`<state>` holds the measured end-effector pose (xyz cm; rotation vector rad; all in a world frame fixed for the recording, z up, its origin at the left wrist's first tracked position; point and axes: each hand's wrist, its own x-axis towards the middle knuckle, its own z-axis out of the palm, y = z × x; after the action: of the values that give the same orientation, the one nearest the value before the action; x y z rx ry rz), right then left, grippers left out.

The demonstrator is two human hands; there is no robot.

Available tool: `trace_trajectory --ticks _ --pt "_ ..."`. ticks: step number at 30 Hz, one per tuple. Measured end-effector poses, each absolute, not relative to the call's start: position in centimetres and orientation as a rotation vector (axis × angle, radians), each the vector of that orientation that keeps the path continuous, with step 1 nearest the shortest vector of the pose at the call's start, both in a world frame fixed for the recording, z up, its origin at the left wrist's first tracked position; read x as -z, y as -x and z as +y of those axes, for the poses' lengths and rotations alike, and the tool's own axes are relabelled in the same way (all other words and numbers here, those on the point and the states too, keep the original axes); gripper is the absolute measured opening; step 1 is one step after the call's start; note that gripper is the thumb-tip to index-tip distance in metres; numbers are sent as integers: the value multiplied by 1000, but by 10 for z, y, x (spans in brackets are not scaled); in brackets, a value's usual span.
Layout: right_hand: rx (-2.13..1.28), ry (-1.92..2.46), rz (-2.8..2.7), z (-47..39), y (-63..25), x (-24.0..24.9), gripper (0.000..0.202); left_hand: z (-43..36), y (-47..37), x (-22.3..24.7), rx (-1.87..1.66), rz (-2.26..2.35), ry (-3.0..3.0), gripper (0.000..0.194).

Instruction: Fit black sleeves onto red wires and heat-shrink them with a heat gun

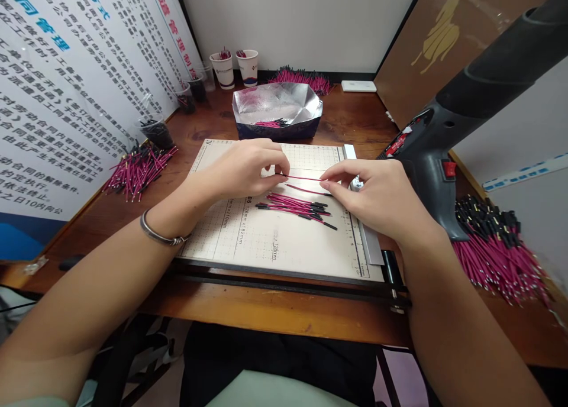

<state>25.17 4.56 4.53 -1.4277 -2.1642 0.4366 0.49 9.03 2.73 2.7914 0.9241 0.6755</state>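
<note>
Between my two hands a thin red wire [304, 178] is stretched nearly level above a cream cutting board [266, 247]. My left hand [251, 167] pinches its left end, and my right hand [361, 185] pinches the right end between thumb and fingertips; both ends are hidden by the fingers. Just below, another single wire [306, 189] lies on the board near my right thumb. Nearer to me is a loose bundle of red wires with black ends [295, 206], lying roughly side by side.
Behind the board stands a foil-lined box [277, 111] with wires inside. Paper cups [222, 70] and a wire pile [302, 78] are at the back. Wire heaps lie left [139, 169] and right [501, 253]. A dark heat-gun-like tool [437, 141] rises beside my right hand.
</note>
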Motion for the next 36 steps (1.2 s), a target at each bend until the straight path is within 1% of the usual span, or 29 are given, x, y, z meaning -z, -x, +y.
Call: trace_trajectory --ticks 21,36 --pt "-448 1407 -2166 46 -253 -45 13 91 -5 -26 -671 917 -2794 13" --pt "-450 1414 -2197 47 -253 -44 12 91 -5 -25 -663 884 -2809 17"
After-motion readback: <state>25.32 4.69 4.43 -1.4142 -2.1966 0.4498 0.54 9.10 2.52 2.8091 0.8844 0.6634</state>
